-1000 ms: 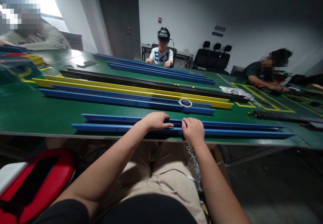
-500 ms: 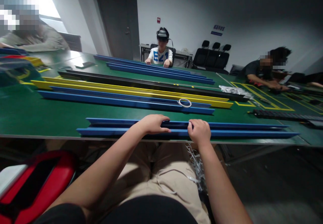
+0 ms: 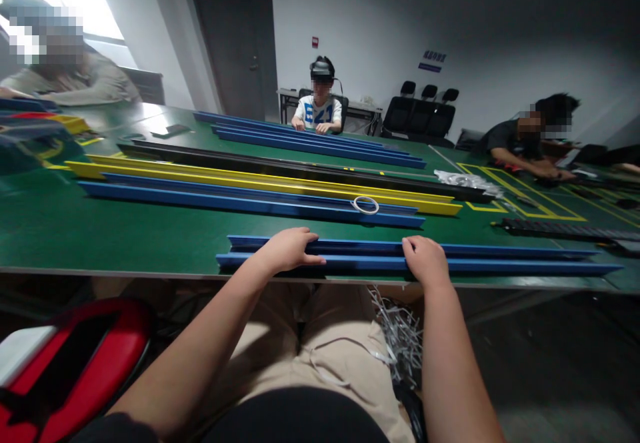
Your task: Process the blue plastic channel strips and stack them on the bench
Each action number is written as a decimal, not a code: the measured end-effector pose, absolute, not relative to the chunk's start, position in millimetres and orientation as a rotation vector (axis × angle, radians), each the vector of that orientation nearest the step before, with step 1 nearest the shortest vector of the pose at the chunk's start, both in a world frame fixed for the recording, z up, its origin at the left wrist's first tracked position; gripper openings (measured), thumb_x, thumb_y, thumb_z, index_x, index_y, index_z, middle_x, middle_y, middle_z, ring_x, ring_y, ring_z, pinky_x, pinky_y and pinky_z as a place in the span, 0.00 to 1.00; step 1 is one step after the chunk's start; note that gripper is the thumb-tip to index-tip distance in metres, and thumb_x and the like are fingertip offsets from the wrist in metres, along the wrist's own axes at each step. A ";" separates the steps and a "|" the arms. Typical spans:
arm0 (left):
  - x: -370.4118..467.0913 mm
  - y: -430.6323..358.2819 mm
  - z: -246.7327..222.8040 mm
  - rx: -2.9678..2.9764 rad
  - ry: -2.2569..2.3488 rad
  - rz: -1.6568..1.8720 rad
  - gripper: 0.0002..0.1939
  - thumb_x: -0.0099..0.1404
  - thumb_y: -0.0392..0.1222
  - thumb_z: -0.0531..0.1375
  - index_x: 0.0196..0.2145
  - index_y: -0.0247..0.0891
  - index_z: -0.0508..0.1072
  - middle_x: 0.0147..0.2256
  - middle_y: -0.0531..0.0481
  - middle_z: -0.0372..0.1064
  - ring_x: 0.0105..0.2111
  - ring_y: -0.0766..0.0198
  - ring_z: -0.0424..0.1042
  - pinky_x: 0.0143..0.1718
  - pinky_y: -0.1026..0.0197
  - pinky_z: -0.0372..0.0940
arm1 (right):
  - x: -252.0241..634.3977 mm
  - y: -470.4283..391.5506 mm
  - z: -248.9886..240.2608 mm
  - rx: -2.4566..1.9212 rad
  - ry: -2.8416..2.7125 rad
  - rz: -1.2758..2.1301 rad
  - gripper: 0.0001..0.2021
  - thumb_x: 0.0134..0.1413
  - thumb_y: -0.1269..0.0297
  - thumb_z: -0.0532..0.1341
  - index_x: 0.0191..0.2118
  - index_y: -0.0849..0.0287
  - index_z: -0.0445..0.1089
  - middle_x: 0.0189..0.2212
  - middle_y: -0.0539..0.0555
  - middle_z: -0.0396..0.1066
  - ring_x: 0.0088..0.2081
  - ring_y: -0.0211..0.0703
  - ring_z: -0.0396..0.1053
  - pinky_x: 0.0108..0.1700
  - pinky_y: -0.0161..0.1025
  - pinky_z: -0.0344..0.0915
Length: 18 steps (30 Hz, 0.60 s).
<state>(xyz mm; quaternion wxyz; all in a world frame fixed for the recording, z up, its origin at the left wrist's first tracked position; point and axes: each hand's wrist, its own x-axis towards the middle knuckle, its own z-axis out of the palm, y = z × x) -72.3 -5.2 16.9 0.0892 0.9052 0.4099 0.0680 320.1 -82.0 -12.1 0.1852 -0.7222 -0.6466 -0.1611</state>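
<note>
A long blue U-shaped channel (image 3: 365,264) lies along the near edge of the green table, open side up. Toward its left end, my left hand (image 3: 287,250) rests over the channel, thumb and fingers apart across its two walls; the fingertips at the far wall are partly hidden. Nearer the channel's middle, my right hand (image 3: 429,260) has its fingers curled over the channel. Behind it lies another blue channel (image 3: 240,206) with a white ring-shaped coil (image 3: 366,205) resting on it.
Farther back are yellow channels (image 3: 280,184), black channels (image 3: 240,162) and several blue channels (image 3: 320,148). A clear plastic bag (image 3: 463,180) sits at the right. Shredded strips (image 3: 400,336) show below the table edge. Three other people sit around the table.
The near blue channel has slid to the right along the table edge, and my right hand has moved right with it. My left hand has shifted slightly left, nearer the channel's left end.
</note>
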 end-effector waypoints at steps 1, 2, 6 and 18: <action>-68.5 -5.9 16.2 2.720 1.220 0.208 0.41 0.60 0.74 0.57 0.58 0.41 0.73 0.52 0.39 0.73 0.48 0.48 0.75 0.47 0.56 0.66 | 306.4 -80.3 -10.1 -2.022 -1.852 -0.431 0.18 0.67 0.58 0.52 0.35 0.55 0.78 0.39 0.55 0.80 0.41 0.48 0.73 0.45 0.43 0.59; -65.0 -6.3 15.7 2.744 1.218 0.209 0.40 0.60 0.74 0.57 0.57 0.41 0.74 0.50 0.39 0.74 0.47 0.48 0.75 0.46 0.56 0.67 | 290.4 -78.7 -8.6 -1.979 -1.909 -0.407 0.19 0.67 0.58 0.51 0.35 0.55 0.78 0.39 0.55 0.79 0.41 0.47 0.73 0.46 0.43 0.59; -50.9 -7.2 15.3 2.805 1.212 0.187 0.39 0.61 0.73 0.56 0.55 0.40 0.74 0.46 0.40 0.75 0.43 0.49 0.76 0.42 0.56 0.67 | 231.0 -74.1 -7.9 -1.844 -2.027 -0.435 0.17 0.68 0.56 0.52 0.40 0.54 0.77 0.39 0.54 0.79 0.42 0.46 0.72 0.48 0.43 0.58; -70.9 -11.4 13.4 2.724 1.110 0.299 0.41 0.57 0.67 0.64 0.64 0.47 0.67 0.55 0.43 0.73 0.51 0.46 0.74 0.50 0.54 0.65 | 304.6 -83.6 -19.0 -1.924 -1.918 -0.557 0.18 0.67 0.61 0.51 0.38 0.57 0.78 0.39 0.55 0.79 0.41 0.45 0.72 0.47 0.41 0.57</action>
